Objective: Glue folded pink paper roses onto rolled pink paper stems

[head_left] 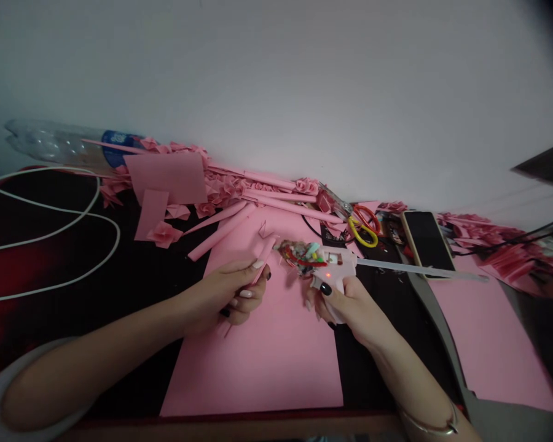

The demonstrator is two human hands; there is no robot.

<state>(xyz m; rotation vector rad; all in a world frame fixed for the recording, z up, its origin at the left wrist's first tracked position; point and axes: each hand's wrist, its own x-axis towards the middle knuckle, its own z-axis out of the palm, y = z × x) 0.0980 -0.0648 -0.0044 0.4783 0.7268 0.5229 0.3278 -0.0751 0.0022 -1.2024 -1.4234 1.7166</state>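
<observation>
The glue gun (325, 265) lies nearly level above the pink paper sheet (258, 362), its long axis running left to right, nozzle aimed left at the rolled pink paper stem (263, 256), glue stick trailing right. The right hand (345, 304) is clamped around its grip. The left hand (233, 294) closes on the stem, which tilts up to the right; its tip seems just short of the nozzle.
</observation>
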